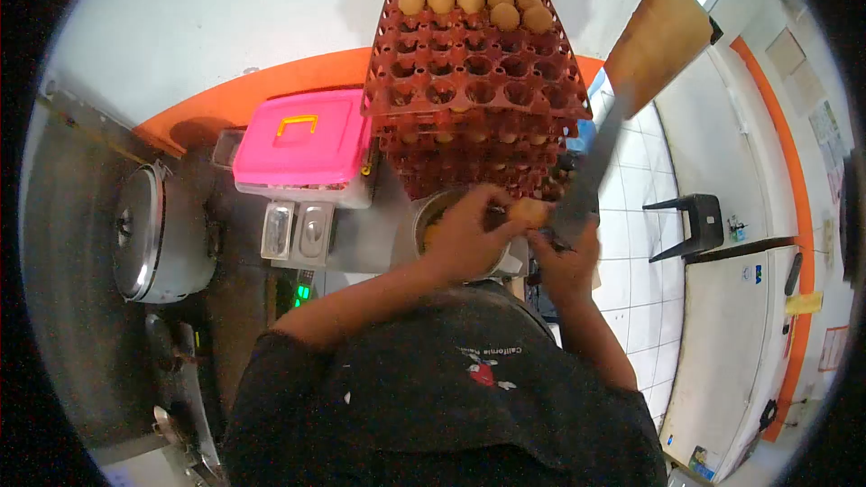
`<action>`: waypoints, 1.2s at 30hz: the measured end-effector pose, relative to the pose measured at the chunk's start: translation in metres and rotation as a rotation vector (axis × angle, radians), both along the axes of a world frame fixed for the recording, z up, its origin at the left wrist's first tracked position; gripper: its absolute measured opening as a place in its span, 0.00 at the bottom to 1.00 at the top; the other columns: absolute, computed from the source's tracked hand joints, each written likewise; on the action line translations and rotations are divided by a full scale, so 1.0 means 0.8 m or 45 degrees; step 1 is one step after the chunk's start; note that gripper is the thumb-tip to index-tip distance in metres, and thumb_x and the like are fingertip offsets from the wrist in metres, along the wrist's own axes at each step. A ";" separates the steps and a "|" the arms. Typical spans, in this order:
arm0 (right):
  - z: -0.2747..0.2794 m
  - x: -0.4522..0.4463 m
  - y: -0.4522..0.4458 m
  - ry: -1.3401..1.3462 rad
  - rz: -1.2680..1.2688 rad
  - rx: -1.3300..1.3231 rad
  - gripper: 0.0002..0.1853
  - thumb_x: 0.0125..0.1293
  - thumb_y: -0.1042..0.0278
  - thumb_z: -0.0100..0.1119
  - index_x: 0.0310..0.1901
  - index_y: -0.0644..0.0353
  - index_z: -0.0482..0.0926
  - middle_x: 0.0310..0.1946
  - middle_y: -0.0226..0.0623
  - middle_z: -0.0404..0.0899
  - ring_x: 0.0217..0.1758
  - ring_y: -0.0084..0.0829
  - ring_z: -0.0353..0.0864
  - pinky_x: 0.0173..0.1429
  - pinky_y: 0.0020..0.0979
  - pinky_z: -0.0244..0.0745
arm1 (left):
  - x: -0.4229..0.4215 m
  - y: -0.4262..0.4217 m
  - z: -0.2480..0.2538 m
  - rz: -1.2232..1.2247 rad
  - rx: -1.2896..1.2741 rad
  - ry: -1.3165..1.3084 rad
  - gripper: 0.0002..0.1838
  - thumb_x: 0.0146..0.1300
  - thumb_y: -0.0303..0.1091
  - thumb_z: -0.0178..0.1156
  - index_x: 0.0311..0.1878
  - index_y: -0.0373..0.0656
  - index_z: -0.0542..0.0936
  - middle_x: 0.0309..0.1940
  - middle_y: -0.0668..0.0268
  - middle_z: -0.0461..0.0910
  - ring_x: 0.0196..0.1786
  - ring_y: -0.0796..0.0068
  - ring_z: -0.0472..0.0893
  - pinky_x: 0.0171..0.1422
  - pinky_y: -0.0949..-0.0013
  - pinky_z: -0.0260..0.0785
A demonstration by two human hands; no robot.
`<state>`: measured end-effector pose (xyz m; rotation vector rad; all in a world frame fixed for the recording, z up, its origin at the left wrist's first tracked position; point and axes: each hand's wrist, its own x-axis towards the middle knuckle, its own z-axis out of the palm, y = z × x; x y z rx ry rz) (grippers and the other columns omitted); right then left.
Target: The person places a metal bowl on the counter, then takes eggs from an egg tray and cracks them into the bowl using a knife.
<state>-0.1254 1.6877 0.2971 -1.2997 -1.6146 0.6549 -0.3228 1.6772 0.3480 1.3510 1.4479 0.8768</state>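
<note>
My left hand (471,233) pinches a brown egg (529,212) over a round pot (420,221). Something yellow shows in the pot, mostly hidden beneath my hand and forearm. In my right hand (573,269) is a knife (591,171), its long grey blade pointing up and away from me. The lower blade lies right beside the egg; whether they touch I cannot tell. Just behind the pot rises a stack of red plastic egg trays (478,90). Several brown eggs (469,0) sit in the far rows of the top tray, and its nearer cups hold none.
A pink-lidded box (302,140) stands left of the trays, with two small lidded metal containers (298,233) in front. Farther left is a large metal pot (167,234). A brown panel (657,41) rises beyond the knife. To the right are a black stool (695,224) and a white fridge (735,352).
</note>
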 end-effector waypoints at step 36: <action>-0.020 0.033 -0.059 -0.530 0.459 -0.053 0.12 0.72 0.63 0.66 0.49 0.61 0.80 0.38 0.51 0.85 0.41 0.60 0.85 0.44 0.56 0.78 | -0.063 -0.025 -0.027 0.165 -0.025 -0.430 0.30 0.75 0.46 0.70 0.72 0.38 0.79 0.60 0.61 0.86 0.62 0.71 0.83 0.70 0.62 0.76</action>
